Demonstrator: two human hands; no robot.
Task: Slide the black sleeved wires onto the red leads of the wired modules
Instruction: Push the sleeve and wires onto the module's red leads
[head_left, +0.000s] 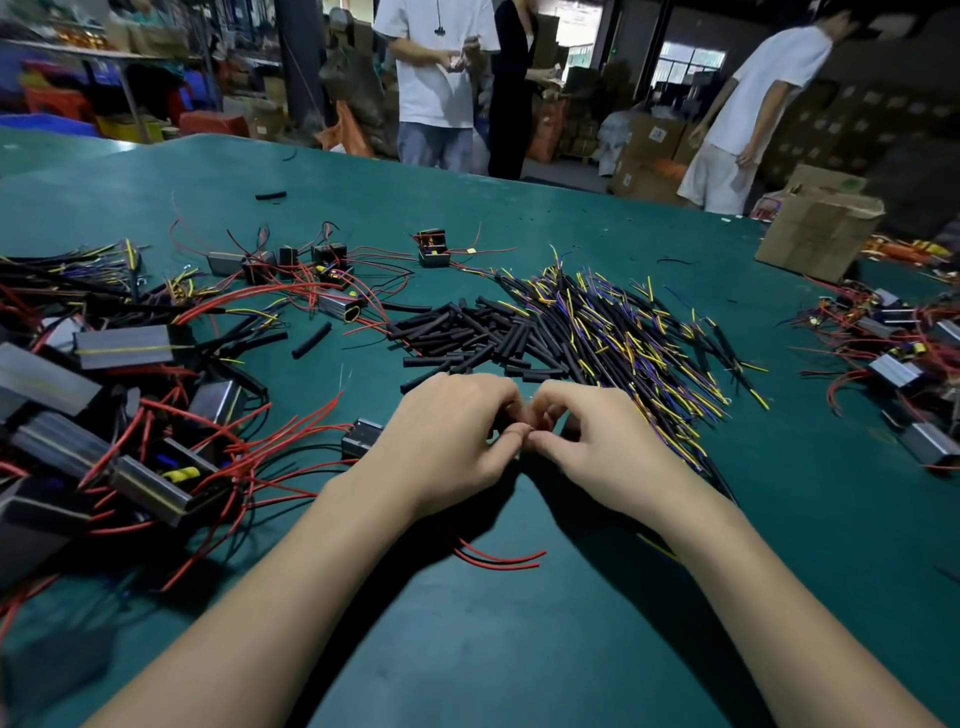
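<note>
Three people (441, 83) beyond green table (519, 649).

Two hands meet over a green worktable (519, 649), the left hand (452, 441) and right hand (597, 447) with curled fingertips pinched together. Black sleeved wires (613, 332) are heaped at one o'clock; wired modules (130, 415) with red leads (291, 431) sprawl at nine o'clock.

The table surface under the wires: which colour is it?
The table surface is dark teal green, plain without pattern. The head view, the only one, shows it.
</note>
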